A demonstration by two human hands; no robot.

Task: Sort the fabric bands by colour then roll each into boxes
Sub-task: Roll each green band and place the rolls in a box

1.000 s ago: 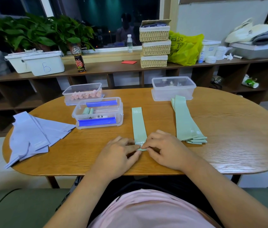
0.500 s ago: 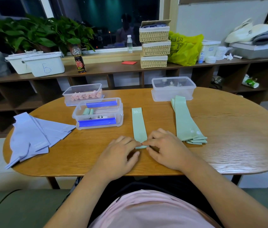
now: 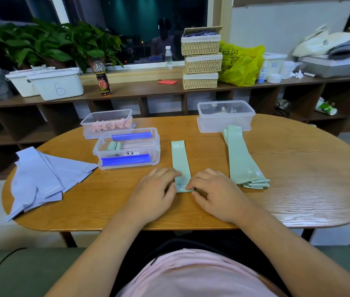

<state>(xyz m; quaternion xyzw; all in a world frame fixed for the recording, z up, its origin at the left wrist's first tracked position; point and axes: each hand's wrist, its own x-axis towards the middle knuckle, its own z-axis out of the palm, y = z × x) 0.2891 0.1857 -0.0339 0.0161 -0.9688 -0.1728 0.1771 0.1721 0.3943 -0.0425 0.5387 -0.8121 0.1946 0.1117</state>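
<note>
Three boxes, two rolls, one flat band

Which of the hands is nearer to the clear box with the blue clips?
Left. The left hand lies close in front of the box with blue clips; the right hand is across the green band, farther off.
</note>
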